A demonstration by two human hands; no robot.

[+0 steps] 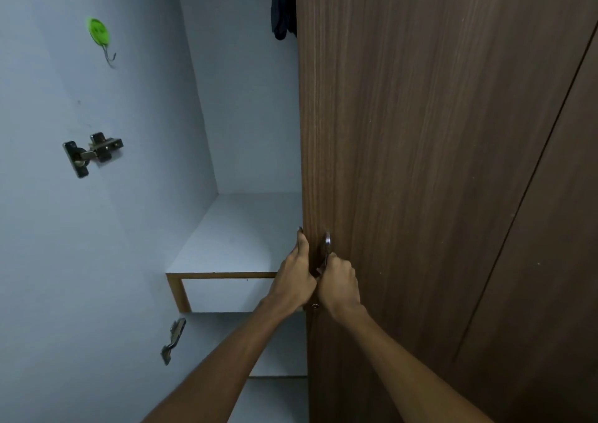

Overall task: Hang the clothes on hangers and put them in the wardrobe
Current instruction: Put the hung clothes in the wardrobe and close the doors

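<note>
Gripping the metal handle with right hand, left hand flat-fingered steadying the wardrobe door edge; dark clothes are hanging inside the wardrobe, top.

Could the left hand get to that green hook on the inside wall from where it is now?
Probably yes: the left hand rests on the edge of the door, and nothing stands between it and the green hook, which sits well above.
</note>
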